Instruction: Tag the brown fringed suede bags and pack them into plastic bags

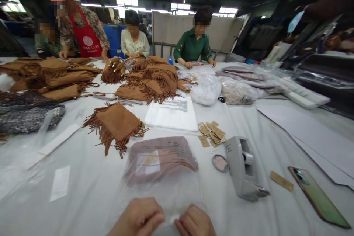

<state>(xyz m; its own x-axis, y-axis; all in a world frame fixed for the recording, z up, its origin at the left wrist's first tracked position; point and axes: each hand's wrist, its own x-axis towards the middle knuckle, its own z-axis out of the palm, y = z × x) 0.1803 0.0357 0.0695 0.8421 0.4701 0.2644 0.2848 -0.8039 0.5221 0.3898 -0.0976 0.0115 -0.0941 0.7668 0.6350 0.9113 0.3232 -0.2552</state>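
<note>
A clear plastic bag [177,186] with printed lettering lies flat on the table in front of me. Inside it shows a folded brown fringed piece [174,156] and a white label with a tan patch [148,162]. My left hand [141,215] is closed on the bag's near edge, fingers pinched together. Close beside it, my right hand [195,221] pinches the same edge, a small whitish bit showing between the two hands. The fingertips are partly hidden by the knuckles.
A grey tape dispenser [240,169], a round dish [220,163], tan tags [212,132] and a phone [318,195] lie to the right. Beyond are a brown fringed item [117,121], a stack of white bags [173,114] and heaped fringed goods [155,77]. Several people work along the far side.
</note>
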